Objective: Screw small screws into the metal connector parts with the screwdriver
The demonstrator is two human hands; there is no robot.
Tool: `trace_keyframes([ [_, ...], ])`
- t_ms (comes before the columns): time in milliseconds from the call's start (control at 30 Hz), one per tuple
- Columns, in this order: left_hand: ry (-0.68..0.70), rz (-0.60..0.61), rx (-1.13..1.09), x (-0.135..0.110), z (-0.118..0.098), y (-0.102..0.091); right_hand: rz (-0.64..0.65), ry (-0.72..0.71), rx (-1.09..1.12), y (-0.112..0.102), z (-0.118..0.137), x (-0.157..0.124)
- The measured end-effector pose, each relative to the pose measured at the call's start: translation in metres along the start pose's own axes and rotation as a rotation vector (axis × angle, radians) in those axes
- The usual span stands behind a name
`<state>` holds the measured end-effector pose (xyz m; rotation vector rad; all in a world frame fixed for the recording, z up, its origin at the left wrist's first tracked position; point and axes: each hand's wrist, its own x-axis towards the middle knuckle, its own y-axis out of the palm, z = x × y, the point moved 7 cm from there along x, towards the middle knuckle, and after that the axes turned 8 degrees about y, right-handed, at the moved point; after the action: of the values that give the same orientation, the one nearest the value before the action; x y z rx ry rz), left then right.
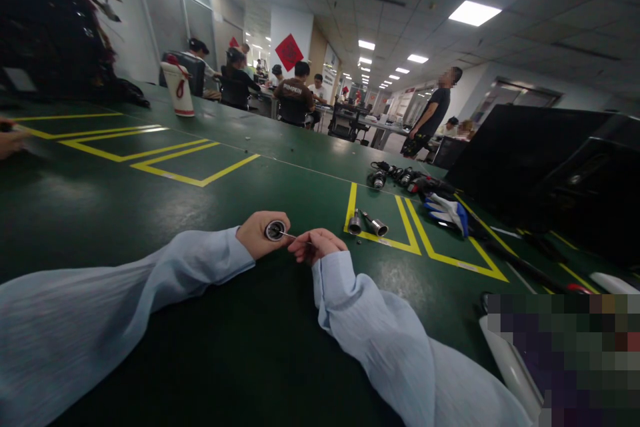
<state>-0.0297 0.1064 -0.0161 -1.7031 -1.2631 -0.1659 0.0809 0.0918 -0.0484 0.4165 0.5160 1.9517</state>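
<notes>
Both forearms, in pale blue sleeves, lie flat and converge toward the middle. The left hand (pixel 257 235) is curled into a loose fist, fingers closed and thumb side up. The right hand (pixel 315 244) sits just beside it, knuckles up, fingertips pinched together and pointing toward the left hand.

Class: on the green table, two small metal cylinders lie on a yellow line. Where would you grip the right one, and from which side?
Grip the right cylinder across its middle, from above: it lies on its side, slanted, with bare table around it.
</notes>
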Motion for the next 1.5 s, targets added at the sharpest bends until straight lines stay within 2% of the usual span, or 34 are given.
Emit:
trace_keyframes([
  [200, 0.019, 0.009, 0.245, -0.001, -0.014, -0.004, -0.094, 0.033, -0.125, -0.003, 0.003, -0.005],
  [433, 0.041, 0.017, 0.136, -0.002, -0.020, -0.003, -0.009, 0.144, -0.039, -0.003, -0.003, 0.002],
  [533, 0.032, 0.026, 0.106, -0.002, -0.019, -0.002, -0.011, 0.132, -0.017, -0.004, -0.003, 0.003],
  [667, 0.035, 0.002, 0.188, -0.001, -0.015, -0.003, -0.049, 0.056, -0.049, -0.005, 0.003, -0.002],
  [833, 0.052, 0.001, 0.296, -0.001, -0.014, -0.003, -0.068, 0.062, -0.131, -0.003, 0.005, -0.006],
  [1067, 0.027, -0.001, 0.132, -0.001, -0.019, -0.004, 0.002, 0.189, -0.027, -0.001, -0.005, 0.002],
  [1200, 0.040, 0.005, 0.108, -0.001, -0.019, -0.003, -0.026, 0.132, -0.014, -0.003, -0.001, 0.000],
  [1333, 0.062, 0.016, 0.238, -0.001, -0.021, -0.003, -0.104, 0.035, -0.116, -0.005, 0.006, -0.006],
  [1400, 0.071, 0.024, 0.286, -0.001, -0.022, -0.002, -0.110, 0.033, -0.162, -0.004, 0.006, -0.007],
  [1500, 0.073, 0.015, 0.263, -0.001, -0.023, -0.004, -0.075, 0.076, -0.116, -0.002, 0.002, -0.004],
])
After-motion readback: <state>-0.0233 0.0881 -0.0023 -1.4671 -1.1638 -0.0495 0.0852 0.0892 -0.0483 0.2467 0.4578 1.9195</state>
